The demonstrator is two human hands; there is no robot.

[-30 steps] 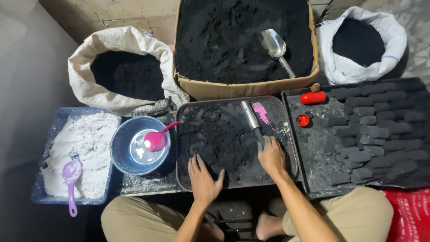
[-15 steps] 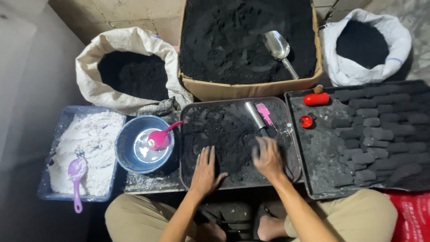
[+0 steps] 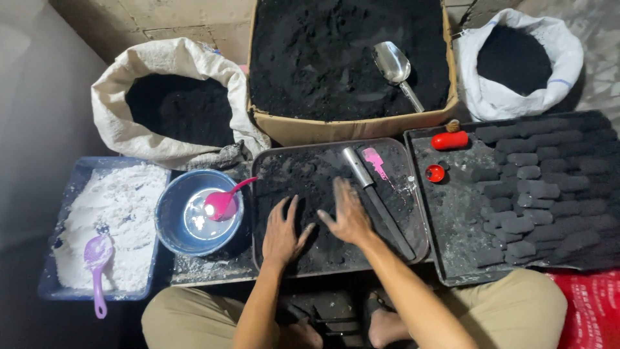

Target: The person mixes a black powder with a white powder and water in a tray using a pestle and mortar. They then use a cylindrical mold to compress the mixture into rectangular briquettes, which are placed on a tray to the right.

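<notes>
I see the tray (image 3: 413, 194) of black powder (image 3: 303, 187) in front of me. My left hand (image 3: 282, 234) lies flat on the powder, fingers spread. My right hand (image 3: 349, 216) rests beside it, fingers loosely apart, just left of the metal tube (image 3: 378, 200); neither grips anything.

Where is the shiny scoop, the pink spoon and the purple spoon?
metal scoop (image 3: 391, 63), head view, on its shiny bowl, lying on black powder in the cardboard box (image 3: 352, 128).
pink spoon (image 3: 219, 203), head view, on its bowl, inside the blue bowl (image 3: 169, 203).
purple spoon (image 3: 97, 251), head view, on its bowl, on white powder.
</notes>
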